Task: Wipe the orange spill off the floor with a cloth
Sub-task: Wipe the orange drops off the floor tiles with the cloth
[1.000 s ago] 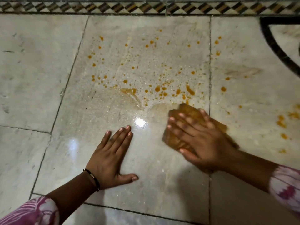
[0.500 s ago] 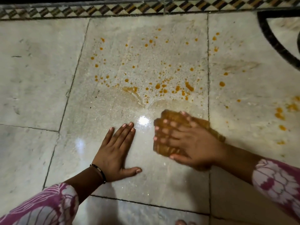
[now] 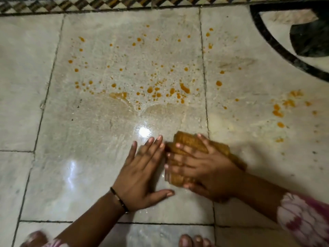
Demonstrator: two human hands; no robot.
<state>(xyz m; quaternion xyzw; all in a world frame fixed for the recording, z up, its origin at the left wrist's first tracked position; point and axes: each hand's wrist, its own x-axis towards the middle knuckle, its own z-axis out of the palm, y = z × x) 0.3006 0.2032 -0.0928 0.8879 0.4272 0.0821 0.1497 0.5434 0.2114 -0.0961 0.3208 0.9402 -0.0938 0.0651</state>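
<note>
Pressing down with our right hand (image 3: 204, 168), we keep its fingers (image 3: 179, 158) spread flat over the cloth (image 3: 188, 141), a ribbed, folded pad stained orange-brown, pinned to the floor (image 3: 89, 139) at lower centre of the frame. Our left hand (image 3: 142, 172) lies palm down on the bare marble, fingers straight and together, thumb out, gripping nothing; its fingertips sit just beside the cloth's left edge. A thin dark bangle (image 3: 118, 198) circles that wrist. The floor is polished pale marble in large slabs with dark joints, glossy where wet. The orange spill (image 3: 151, 86) is a scatter of round droplets across the upper centre, with more at the right. Against half a second ago, the cloth has slid left and nearer to us, closing on the left hand, and toes (image 3: 194, 240) now show at the bottom edge.
</note>
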